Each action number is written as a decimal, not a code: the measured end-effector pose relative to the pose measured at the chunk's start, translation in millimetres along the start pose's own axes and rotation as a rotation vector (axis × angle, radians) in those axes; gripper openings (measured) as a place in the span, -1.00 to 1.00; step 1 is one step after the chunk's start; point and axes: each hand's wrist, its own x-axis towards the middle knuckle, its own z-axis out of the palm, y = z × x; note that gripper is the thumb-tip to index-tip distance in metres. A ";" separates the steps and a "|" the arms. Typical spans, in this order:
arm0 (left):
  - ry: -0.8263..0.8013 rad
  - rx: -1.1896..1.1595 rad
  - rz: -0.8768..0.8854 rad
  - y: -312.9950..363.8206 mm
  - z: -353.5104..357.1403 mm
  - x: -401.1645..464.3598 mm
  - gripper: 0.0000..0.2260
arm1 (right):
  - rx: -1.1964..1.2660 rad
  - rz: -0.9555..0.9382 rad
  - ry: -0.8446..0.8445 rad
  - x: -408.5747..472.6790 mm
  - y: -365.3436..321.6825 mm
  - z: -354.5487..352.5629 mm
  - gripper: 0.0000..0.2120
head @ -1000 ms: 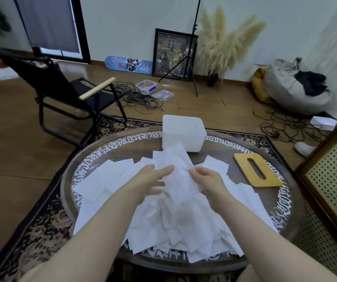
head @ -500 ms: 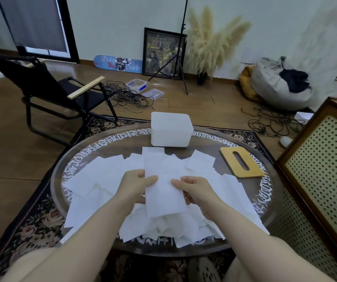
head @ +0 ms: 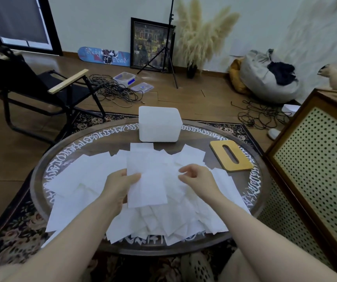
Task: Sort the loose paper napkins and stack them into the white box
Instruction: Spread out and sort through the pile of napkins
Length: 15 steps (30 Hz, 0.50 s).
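The right hand (head: 199,179) has let go of the napkin (head: 146,180) both hands held half a second ago and now hovers beside it, fingers loosely curled around nothing, while the left hand (head: 118,185) alone pinches its left edge above the loose pile (head: 78,180) on the tabletop (head: 194,137). One sheet is singled out; the white box (head: 159,124), at the far rim, looks not yet filled.
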 end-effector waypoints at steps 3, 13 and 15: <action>-0.005 -0.003 -0.009 3.2 -1.8 6.8 -0.94 | -0.371 -0.065 0.006 26.3 17.4 -3.9 -0.66; 0.004 -0.056 -0.067 10.3 -1.2 34.9 -0.86 | -0.755 -0.001 -0.055 75.0 32.1 13.2 -0.46; -0.005 -0.071 -0.076 12.4 -0.2 38.6 -0.86 | -0.781 -0.013 -0.040 79.2 32.1 14.7 -0.50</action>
